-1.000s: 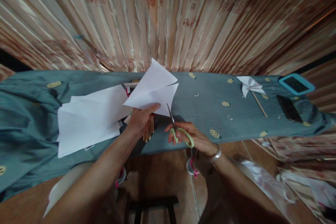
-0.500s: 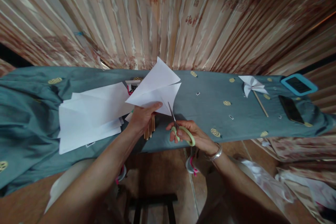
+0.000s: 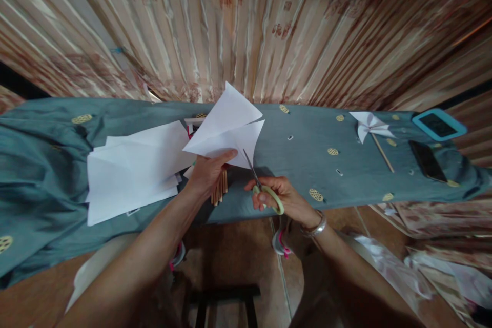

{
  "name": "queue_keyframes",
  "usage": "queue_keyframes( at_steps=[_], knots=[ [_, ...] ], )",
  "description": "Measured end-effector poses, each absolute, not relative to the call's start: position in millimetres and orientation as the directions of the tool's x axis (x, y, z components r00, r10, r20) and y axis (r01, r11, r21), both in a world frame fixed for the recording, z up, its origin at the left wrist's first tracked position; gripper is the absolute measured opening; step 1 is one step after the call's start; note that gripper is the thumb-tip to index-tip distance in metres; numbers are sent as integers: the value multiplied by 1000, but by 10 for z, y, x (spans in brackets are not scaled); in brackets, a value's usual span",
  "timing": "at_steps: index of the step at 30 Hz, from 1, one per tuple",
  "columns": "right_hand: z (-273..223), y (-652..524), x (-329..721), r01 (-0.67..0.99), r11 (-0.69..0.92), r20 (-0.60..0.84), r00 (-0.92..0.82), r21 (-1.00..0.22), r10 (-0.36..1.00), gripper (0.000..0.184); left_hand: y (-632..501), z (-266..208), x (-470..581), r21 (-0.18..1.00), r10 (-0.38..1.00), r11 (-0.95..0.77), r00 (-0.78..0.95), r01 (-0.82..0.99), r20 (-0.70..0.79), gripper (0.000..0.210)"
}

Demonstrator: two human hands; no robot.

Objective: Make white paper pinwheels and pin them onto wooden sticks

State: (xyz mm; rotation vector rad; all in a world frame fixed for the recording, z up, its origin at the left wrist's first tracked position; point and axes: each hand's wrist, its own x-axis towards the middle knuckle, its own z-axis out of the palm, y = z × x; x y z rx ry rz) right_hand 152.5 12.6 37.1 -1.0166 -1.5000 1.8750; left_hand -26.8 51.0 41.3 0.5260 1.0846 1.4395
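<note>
A white sheet of paper [image 3: 230, 125] is pinched in my left hand [image 3: 210, 170], thumb on top and the other fingers hidden beneath. One slit runs in from the sheet's right edge. My right hand [image 3: 280, 196] grips scissors [image 3: 273, 200] with pale green handles, their blades at the paper's lower right edge. The blades look nearly closed, and a second cut line shows near their tip. Below my left hand lie several wooden sticks [image 3: 220, 188], partly covered by the hand and paper.
A stack of white paper [image 3: 134, 166] lies left on the green tablecloth [image 3: 303, 164]. A white paper pinwheel [image 3: 369, 128] on a stick, a dark phone [image 3: 427, 160] and a blue-framed tablet [image 3: 439, 124] lie at the right. Behind the table hangs a patterned curtain [image 3: 238, 31].
The scissors' handles have come closer together as my right hand closes, and the blades have shut further. The paper has shifted very slightly left.
</note>
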Motion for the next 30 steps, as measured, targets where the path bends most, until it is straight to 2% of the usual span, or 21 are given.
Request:
queue_keyframes(
  at_steps=[12,21,30],
  knots=[
    [380,41,1564,45,-231,-219,-536,-972,816,49,519,406,-215,831,948,166,-147,-530,-283,49],
    [392,-119,1628,-1,-170,-149,-480,-985,864,49,441,510,-95,802,966,190,-38,-566,-255,46],
    [374,-175,1616,-11,-175,-154,-424,-985,892,50,417,447,-34,794,964,247,61,-556,-257,40]
  ],
)
